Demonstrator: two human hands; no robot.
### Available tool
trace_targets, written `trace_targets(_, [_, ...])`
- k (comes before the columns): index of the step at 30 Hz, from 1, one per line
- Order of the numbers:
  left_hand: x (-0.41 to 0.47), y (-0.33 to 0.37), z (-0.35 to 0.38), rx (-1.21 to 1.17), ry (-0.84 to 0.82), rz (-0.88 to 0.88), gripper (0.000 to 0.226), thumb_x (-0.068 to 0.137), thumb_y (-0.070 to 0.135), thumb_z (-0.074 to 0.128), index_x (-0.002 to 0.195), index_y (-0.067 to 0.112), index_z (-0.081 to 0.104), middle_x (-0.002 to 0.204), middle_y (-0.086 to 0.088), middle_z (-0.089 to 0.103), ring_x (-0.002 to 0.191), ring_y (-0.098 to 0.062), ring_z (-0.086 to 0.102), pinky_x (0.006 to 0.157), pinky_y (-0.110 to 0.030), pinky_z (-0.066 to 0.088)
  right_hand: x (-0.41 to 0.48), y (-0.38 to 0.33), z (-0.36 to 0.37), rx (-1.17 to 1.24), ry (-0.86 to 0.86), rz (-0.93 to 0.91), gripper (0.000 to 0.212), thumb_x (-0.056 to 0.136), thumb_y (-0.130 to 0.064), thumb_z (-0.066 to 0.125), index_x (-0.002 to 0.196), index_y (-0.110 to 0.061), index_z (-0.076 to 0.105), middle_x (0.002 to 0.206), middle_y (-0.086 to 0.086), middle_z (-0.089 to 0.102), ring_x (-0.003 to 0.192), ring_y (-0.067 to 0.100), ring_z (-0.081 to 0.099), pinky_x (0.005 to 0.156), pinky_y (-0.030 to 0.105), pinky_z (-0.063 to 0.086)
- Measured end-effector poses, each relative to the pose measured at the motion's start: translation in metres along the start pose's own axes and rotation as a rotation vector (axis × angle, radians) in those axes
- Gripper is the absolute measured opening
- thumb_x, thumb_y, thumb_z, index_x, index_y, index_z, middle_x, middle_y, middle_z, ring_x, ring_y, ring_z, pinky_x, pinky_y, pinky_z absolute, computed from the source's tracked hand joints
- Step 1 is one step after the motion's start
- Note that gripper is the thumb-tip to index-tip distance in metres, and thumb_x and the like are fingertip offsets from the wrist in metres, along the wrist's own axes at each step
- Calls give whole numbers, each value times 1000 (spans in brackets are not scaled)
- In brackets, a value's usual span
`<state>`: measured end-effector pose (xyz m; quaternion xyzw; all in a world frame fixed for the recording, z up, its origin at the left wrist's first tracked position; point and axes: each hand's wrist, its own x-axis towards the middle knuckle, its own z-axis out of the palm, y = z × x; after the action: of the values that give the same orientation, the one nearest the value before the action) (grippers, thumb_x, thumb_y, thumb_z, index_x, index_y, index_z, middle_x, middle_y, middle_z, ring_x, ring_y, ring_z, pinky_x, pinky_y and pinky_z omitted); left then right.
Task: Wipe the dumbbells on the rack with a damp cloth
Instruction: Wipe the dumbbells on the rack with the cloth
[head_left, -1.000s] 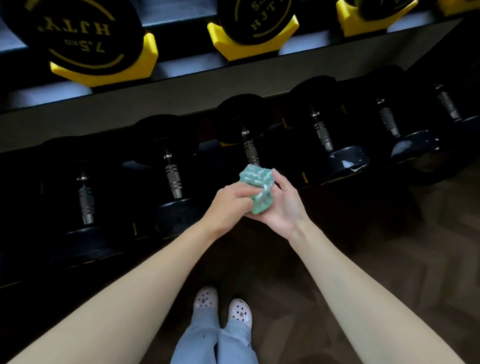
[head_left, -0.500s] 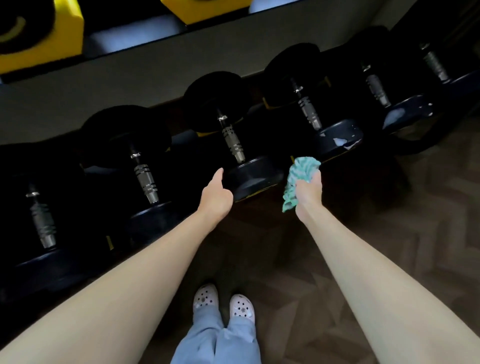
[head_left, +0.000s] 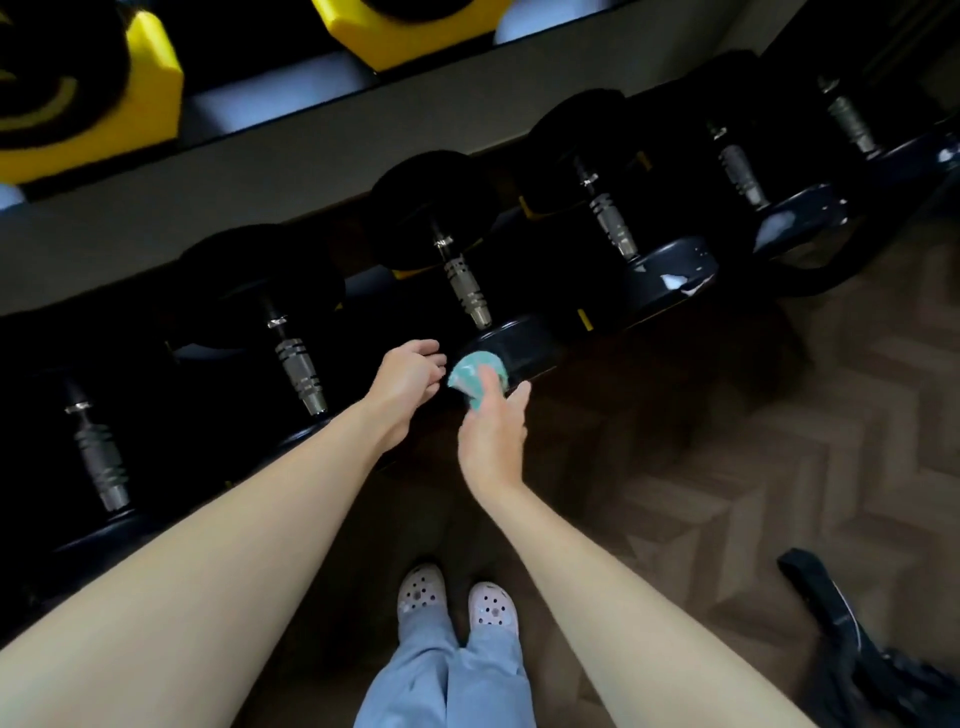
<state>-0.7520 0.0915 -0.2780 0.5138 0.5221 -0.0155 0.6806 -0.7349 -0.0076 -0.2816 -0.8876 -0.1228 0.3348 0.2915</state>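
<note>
Dumbbell (head_left: 511, 343) on rack (head_left: 260, 156) | right hand (head_left: 491, 441) presses cloth (head_left: 470, 376) | left hand (head_left: 408, 374) loose, empty | herringbone floor (head_left: 727, 467)

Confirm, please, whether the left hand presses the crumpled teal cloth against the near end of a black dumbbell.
No: the head view shows the right hand, not the left hand, pressing the crumpled teal cloth against the near end of a black dumbbell.

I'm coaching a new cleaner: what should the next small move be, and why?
Probably sweep the cloth round the dumbbell head. The right hand presses it against that head's near face, and the left hand beside it holds nothing.
</note>
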Motion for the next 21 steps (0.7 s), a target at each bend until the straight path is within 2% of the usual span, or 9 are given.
trace_targets(2, [-3, 4, -13, -93, 66, 1, 46, 88, -14, 36, 130, 2, 47, 129, -17, 54, 118, -23, 53, 93, -28, 47, -7, -7, 9, -3, -121, 33, 51, 96, -1, 39, 143, -21, 35, 155, 20, 7, 129, 32, 39, 101, 34, 39])
trace_targets(3, [-5, 7, -21, -148, 116, -8, 41, 89, -13, 36, 126, 0, 50, 124, -18, 57, 113, -24, 56, 89, -27, 49, -9, -9, 12, -4, -161, 45, 46, 95, -3, 40, 139, -19, 42, 149, 20, 26, 120, 29, 47, 94, 33, 44])
trace_targets(4, [-8, 11, -32, -191, 163, -8, 37, 91, -10, 35, 122, -2, 52, 118, -19, 60, 108, -24, 58, 84, -26, 51, -10, -15, 13, -4, -186, 52, 41, 93, -3, 41, 130, -18, 53, 133, 17, 47, 108, 25, 54, 84, 31, 48])
trace_targets(6, [-12, 14, -52, -212, 214, 12, 32, 92, -8, 33, 117, -4, 54, 102, -16, 62, 98, -25, 58, 74, -23, 51, -7, -26, 10, -13, -216, 52, 34, 86, -3, 42, 105, -17, 66, 100, 8, 63, 90, 24, 58, 74, 32, 48])
trace_targets(8, [-16, 15, -73, -170, 256, 52, 31, 91, -9, 33, 111, 0, 55, 97, -14, 63, 95, -25, 58, 71, -22, 50, 1, -42, 3, 4, -261, 45, 28, 80, -2, 46, 90, -19, 65, 91, 6, 64, 89, 26, 60, 76, 34, 48])
trace_targets(10, [-20, 13, -93, -116, 280, 56, 29, 89, -9, 39, 109, 4, 56, 109, -17, 63, 94, -22, 59, 72, -23, 50, 8, -61, 0, 164, -331, 36, 29, 78, 3, 48, 92, -19, 63, 96, 10, 66, 93, 28, 62, 81, 37, 50])
trace_targets(15, [-30, 6, -138, 6, -5, -64, 38, 85, 11, 64, 121, 16, 53, 118, -4, 62, 109, -16, 58, 95, -35, 48, 25, -102, 10, 766, -618, 183, 21, 87, -2, 48, 101, -7, 63, 91, 11, 67, 78, 24, 65, 72, 35, 52])
trace_targets(18, [-31, 5, -162, -10, -74, -57, 18, 85, 14, 66, 102, 15, 60, 94, -3, 68, 86, -12, 65, 84, -30, 53, 40, -120, 26, 815, -752, 210, 13, 89, -9, 55, 95, -5, 66, 87, 10, 72, 77, 21, 69, 74, 35, 56])
trace_targets(21, [-23, 0, -176, -98, 32, -3, 9, 84, 6, 66, 93, 7, 62, 72, -5, 60, 55, -4, 59, 63, -21, 57, 54, -130, 32, 734, -805, 139, 13, 87, -6, 59, 98, -5, 64, 87, 10, 71, 75, 19, 70, 66, 30, 57])
